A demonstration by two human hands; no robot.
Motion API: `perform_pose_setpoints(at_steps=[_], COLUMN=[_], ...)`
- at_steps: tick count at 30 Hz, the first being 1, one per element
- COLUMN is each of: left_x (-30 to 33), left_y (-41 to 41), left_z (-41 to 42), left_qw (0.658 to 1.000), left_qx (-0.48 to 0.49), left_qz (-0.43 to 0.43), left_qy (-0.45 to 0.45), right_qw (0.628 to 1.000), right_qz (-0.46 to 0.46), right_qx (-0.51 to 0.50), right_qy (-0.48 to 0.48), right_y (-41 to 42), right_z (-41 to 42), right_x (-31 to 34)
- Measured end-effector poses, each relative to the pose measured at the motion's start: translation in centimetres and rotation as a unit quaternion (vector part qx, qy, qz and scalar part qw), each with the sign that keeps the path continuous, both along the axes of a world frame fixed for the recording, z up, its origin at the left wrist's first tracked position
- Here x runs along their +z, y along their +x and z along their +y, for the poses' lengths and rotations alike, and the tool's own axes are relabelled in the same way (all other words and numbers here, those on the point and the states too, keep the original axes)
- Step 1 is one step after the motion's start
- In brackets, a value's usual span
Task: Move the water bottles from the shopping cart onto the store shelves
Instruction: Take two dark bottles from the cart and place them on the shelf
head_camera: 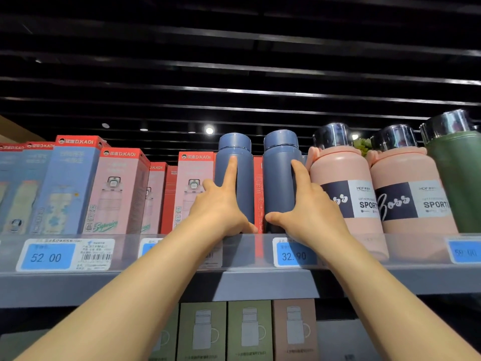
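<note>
Two matte blue water bottles stand upright on the top shelf (260, 280), side by side between the boxes and the pink bottles. My left hand (221, 207) holds the left blue bottle (240, 178). Its index finger lies straight up the front, its thumb sits at the bottle's lower right, and its other fingers go round the left side. My right hand (309, 207) holds the right blue bottle (278, 183) the same way, thumb across the lower front and fingers round the right side. The shopping cart is out of view.
Red, pink and blue boxed bottles (119, 191) fill the shelf to the left. Two pink sport bottles (343, 173) and a green one (458, 178) crowd the right. A clear price rail (65, 254) runs along the shelf's front edge. Boxed mugs (247, 332) stand on the shelf below.
</note>
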State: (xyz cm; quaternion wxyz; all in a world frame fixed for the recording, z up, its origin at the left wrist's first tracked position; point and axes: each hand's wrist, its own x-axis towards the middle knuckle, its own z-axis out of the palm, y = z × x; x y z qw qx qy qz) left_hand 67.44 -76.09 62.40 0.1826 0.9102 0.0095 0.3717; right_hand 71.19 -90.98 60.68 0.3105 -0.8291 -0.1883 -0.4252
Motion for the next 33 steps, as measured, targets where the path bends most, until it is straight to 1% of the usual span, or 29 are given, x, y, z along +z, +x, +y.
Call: perform_pose_setpoints(at_steps=[7,15,24,26,28,30,32,33], left_x=[-0.5,-0.3,-0.7,-0.8,-1.1,-1.7,-2.4,-2.8], left_y=[0.0,0.3,0.2,0.1,-0.2,-0.5,-0.9,-1.0], left_z=[0.3,0.4,0.4,0.4,0.3,0.1,-0.1,-0.1], left_qw=[1.0,1.0,0.999,0.999,0.997,0.987,0.969,0.961], left_qx=[-0.007,0.013,0.028,0.034,0.05,0.07,0.089,0.094], left_qz=[-0.024,-0.012,-0.028,-0.033,-0.063,-0.136,-0.21,-0.233], left_qy=[-0.011,-0.016,-0.001,0.002,0.015,0.046,0.095,0.115], right_qw=[1.0,0.999,0.999,0.999,0.995,0.983,0.962,0.95], right_qz=[-0.013,0.038,-0.001,-0.026,-0.081,-0.172,-0.27,-0.31], right_qx=[0.01,0.022,-0.03,-0.043,-0.059,-0.063,-0.035,-0.02], right_qy=[-0.004,-0.033,-0.009,-0.007,-0.003,-0.005,-0.019,-0.025], right_y=[-0.1,0.4,0.2,-0.1,-0.5,-0.8,-0.8,-0.9], right_z=[-0.1,0.2,0.5,0.6,0.7,1.1,1.5,1.6], right_x=[-0.2,1.0,0.0,-0.3,-0.6,-1.2,-1.9,-2.2])
